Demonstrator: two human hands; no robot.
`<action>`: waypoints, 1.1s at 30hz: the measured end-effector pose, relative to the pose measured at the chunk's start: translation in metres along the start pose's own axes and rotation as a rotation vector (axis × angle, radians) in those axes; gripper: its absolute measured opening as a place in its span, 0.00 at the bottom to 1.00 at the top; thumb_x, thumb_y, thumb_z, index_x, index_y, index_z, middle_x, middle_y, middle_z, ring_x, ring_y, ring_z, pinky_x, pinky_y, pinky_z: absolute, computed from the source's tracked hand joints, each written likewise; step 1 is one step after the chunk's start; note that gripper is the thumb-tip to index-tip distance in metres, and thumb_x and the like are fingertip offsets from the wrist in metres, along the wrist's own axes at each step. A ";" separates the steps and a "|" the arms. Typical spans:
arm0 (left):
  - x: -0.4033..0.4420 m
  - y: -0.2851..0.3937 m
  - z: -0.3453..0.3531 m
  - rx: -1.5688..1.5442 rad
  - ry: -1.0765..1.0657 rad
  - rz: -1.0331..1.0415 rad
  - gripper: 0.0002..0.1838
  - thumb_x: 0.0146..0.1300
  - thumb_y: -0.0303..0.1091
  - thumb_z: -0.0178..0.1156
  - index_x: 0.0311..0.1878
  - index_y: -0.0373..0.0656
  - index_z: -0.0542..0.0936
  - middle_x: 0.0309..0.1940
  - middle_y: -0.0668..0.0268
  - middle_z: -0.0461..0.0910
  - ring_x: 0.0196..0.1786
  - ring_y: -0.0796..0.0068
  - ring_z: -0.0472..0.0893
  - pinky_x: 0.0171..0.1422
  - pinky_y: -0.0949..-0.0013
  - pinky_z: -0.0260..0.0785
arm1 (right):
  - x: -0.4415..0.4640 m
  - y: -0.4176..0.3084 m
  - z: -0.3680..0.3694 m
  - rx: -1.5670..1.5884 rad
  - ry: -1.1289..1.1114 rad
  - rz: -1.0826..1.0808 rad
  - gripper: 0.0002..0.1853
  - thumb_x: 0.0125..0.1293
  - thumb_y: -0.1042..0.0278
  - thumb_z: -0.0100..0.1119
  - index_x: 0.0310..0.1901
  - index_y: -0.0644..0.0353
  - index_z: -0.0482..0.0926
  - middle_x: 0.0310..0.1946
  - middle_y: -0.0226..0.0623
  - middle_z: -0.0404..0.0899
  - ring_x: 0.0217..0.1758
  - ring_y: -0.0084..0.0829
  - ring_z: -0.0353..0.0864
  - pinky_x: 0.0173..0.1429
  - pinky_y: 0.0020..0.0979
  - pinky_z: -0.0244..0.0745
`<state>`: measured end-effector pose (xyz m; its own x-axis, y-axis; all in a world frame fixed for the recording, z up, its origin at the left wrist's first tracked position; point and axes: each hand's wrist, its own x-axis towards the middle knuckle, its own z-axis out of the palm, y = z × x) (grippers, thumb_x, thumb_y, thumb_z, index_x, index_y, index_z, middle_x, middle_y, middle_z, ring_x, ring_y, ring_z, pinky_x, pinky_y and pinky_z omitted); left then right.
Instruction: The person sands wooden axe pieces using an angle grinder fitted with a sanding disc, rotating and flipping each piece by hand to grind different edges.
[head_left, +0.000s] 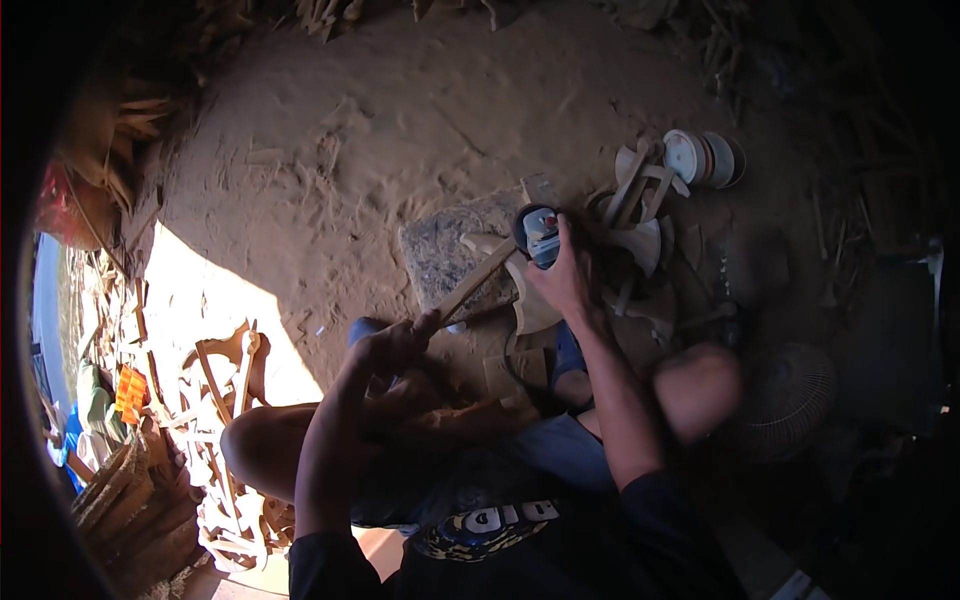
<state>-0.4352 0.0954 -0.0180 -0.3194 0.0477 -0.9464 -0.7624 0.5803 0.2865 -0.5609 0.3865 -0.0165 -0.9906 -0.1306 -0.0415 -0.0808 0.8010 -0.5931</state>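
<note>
My right hand (567, 282) is wrapped around an angle grinder (542, 240), whose dark round disc faces the end of a wooden piece. My left hand (395, 342) grips the near end of that long, narrow wooden piece (472, 284). Its far end meets the grinder's disc, or lies just under it; I cannot tell which. Beneath both lies a flat grey stone block (430, 250) on the ground. A pale curved wooden piece (532, 302) rests at the block's right side, partly hidden by my right hand.
Cut wooden parts (640, 240) are heaped to the right, beside a white tub (688, 158). More wooden pieces (235, 470) lie in sunlight by my left knee. A round wire fan guard (800, 395) stands at the lower right. Sandy ground (400, 110) stretches ahead.
</note>
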 end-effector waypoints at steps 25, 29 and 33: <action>-0.017 0.005 0.015 0.340 0.703 0.612 0.25 0.66 0.56 0.67 0.32 0.39 0.84 0.24 0.50 0.82 0.31 0.47 0.84 0.35 0.52 0.75 | -0.098 -0.072 -0.086 -0.096 -0.155 -0.219 0.46 0.54 0.60 0.71 0.76 0.50 0.62 0.34 0.58 0.85 0.36 0.59 0.86 0.39 0.52 0.80; 0.009 -0.012 0.018 0.377 0.710 0.585 0.24 0.66 0.58 0.65 0.35 0.43 0.85 0.29 0.52 0.84 0.35 0.48 0.85 0.38 0.52 0.76 | -0.103 -0.063 -0.063 0.022 -0.182 -0.226 0.46 0.56 0.62 0.70 0.77 0.47 0.60 0.36 0.60 0.85 0.37 0.62 0.85 0.41 0.55 0.79; -0.021 0.001 0.020 0.390 0.696 0.523 0.25 0.66 0.60 0.64 0.37 0.45 0.86 0.30 0.54 0.85 0.36 0.47 0.85 0.39 0.50 0.76 | -0.101 -0.072 -0.057 0.059 -0.212 -0.200 0.47 0.56 0.64 0.70 0.78 0.48 0.58 0.37 0.62 0.84 0.39 0.63 0.85 0.42 0.56 0.79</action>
<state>-0.4177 0.1110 -0.0013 -0.9258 -0.0436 -0.3755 -0.2268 0.8586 0.4597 -0.4615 0.3757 0.0762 -0.9099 -0.4065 -0.0828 -0.2592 0.7129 -0.6516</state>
